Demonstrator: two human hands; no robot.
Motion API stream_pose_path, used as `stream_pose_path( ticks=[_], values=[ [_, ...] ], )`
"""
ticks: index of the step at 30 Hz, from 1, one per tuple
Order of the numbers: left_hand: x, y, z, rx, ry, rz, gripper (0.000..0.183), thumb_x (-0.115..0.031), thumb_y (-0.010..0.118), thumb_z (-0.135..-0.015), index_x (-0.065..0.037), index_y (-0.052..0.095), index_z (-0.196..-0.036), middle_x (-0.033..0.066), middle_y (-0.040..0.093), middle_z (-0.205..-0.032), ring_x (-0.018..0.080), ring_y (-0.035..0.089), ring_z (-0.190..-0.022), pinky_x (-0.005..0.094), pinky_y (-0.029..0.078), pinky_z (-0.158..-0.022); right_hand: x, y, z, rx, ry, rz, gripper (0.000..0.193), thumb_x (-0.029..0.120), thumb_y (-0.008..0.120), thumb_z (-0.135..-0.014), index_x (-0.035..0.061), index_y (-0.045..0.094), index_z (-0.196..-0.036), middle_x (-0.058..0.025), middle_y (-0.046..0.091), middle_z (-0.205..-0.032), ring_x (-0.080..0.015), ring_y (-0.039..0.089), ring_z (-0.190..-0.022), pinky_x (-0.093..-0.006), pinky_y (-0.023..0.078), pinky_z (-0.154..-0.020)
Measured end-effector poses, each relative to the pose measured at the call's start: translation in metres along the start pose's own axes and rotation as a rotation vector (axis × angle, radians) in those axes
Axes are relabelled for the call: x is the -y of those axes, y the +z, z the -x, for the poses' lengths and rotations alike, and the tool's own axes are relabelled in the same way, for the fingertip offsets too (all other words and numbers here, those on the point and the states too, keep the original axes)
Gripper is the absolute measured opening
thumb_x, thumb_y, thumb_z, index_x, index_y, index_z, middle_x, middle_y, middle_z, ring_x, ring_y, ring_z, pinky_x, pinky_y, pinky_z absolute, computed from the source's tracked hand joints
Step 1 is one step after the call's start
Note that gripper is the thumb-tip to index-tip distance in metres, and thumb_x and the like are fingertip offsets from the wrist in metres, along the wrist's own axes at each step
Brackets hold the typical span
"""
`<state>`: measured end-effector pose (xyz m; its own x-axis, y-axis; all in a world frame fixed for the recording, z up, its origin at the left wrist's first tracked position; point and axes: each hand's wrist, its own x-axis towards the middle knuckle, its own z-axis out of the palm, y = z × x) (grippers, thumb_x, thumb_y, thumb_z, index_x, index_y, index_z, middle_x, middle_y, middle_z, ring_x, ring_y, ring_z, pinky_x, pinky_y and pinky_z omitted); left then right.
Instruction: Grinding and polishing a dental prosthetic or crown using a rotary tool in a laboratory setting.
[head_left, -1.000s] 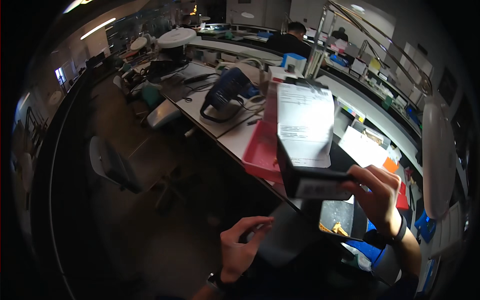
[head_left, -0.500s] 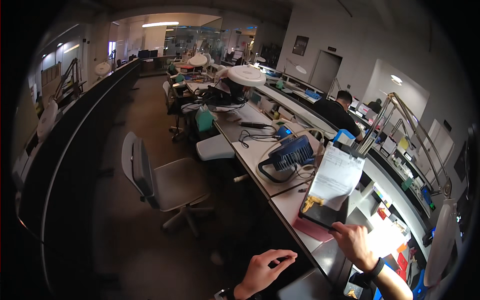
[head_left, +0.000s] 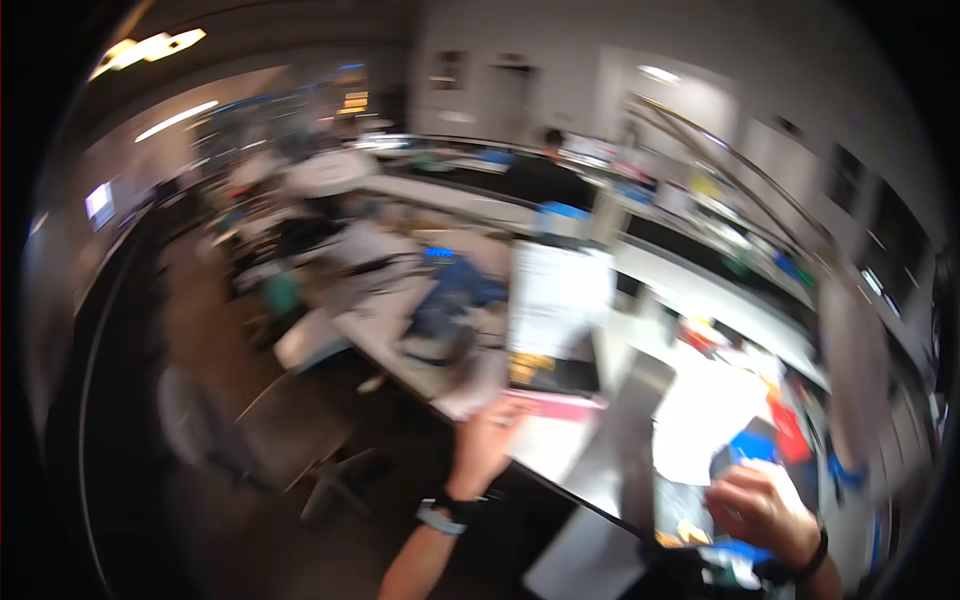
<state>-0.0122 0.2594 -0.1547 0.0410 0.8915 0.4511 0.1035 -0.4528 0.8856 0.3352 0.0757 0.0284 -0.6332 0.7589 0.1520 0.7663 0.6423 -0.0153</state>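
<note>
Black rectangular tray, irregular yellow pieces aboard: atop pink plastic bin; could spill if left hand knocks it. Left fingers: blurred, cannot tell. Right hand: fingers curled, holding unclear.

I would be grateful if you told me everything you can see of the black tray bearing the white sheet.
The black tray looks rectangular, perhaps plastic, though blur hides detail. A white sheet covers most of its far part; golden pieces lie at its near left, beside a bare dark patch. It appears to rest on a pink container, whose edge shows below it. The left hand is by its near-left corner; contact is unclear.
</note>
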Motion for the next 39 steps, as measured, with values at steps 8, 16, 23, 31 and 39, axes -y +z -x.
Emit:
stream_pose_path(
  ticks=[8, 16, 23, 31, 39],
  values=[
    [-0.116, 0.028, 0.058, 0.054, -0.013, 0.206, 0.012, -0.002, 0.065, -0.102, 0.005, 0.067, -0.112, 0.0144, 0.074, -0.098, 0.0178, 0.069, -0.089, 0.0280, 0.052, -0.077, 0.014, -0.019, 0.147, -0.236, 0.653, 0.110, 0.012, 0.019, 0.075, -0.090, 0.0068, 0.074, -0.089, -0.0124, 0.066, -0.077, -0.0337, 0.069, -0.076, -0.0438, 0.055, -0.070],
    [-0.186, 0.110, 0.141, 0.650, -0.256, 0.644, 0.017, 0.001, 0.068, -0.100, 0.004, 0.068, -0.116, 0.0191, 0.076, -0.102, 0.0195, 0.071, -0.091, 0.0309, 0.056, -0.084, -0.033, 0.031, 0.207, -0.321, 0.929, -0.226, 0.019, 0.017, 0.072, -0.094, -0.0017, 0.075, -0.092, -0.0132, 0.070, -0.071, -0.0224, 0.070, -0.066, -0.0337, 0.051, -0.064],
    [-0.172, 0.210, 0.175, 0.418, -0.287, 0.514, 0.022, -0.009, 0.068, -0.104, 0.001, 0.070, -0.123, 0.0092, 0.077, -0.106, 0.0139, 0.072, -0.102, 0.0275, 0.055, -0.091, -0.106, 0.093, 0.155, -0.178, 1.295, -0.118, 0.057, 0.058, 0.072, -0.085, 0.0021, 0.076, -0.081, -0.0239, 0.075, -0.083, -0.0439, 0.075, -0.086, -0.0511, 0.058, -0.079],
    [-0.172, 0.224, 0.176, 0.131, -0.156, 0.219, 0.018, -0.006, 0.064, -0.106, 0.003, 0.069, -0.121, 0.0097, 0.075, -0.105, 0.0136, 0.072, -0.100, 0.0272, 0.056, -0.091, -0.131, 0.117, 0.251, -0.730, 0.734, -1.756, 0.043, 0.048, 0.044, -0.106, 0.0153, 0.043, -0.077, 0.0060, 0.033, -0.050, -0.0076, 0.032, -0.037, -0.0246, 0.026, -0.035],
    [-0.130, 0.250, 0.203, -0.239, -0.044, 0.149, 0.020, -0.007, 0.061, -0.107, -0.001, 0.068, -0.125, 0.0095, 0.075, -0.117, 0.0179, 0.073, -0.108, 0.0300, 0.057, -0.095, -0.107, 0.119, 0.286, -0.364, 0.116, -2.487, 0.035, 0.037, 0.053, -0.109, 0.0081, 0.071, -0.107, -0.0104, 0.071, -0.087, -0.0248, 0.066, -0.072, -0.0380, 0.056, -0.072]
  ],
)
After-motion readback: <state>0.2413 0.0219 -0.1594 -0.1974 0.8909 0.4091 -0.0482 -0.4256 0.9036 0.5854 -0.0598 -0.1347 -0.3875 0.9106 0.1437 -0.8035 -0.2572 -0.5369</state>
